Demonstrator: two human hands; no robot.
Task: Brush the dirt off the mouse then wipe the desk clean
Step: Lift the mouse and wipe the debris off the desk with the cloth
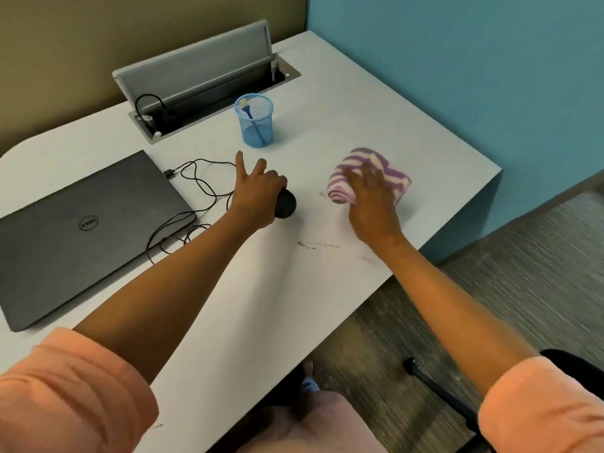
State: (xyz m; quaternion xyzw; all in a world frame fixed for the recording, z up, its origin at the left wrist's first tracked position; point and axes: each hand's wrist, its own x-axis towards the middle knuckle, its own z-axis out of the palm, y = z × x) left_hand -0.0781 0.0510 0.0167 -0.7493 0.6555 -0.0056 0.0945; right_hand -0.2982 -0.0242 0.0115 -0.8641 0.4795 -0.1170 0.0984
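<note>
A black mouse (287, 206) lies on the white desk (268, 289), mostly covered by my left hand (258, 194), which grips it with the index and middle fingers lifted. My right hand (372, 197) lies flat on a folded purple-and-cream striped cloth (389, 168) to the right of the mouse. Dark dirt streaks (315, 245) mark the desk in front of both hands. A blue brush (251, 117) stands inside a blue mesh cup (258, 125) behind the mouse.
A closed grey laptop (81, 237) lies at the left, with the mouse's black cable (199, 188) looped beside it. An open cable hatch (209, 83) is set into the desk at the back. The desk's right edge drops to carpeted floor (523, 273).
</note>
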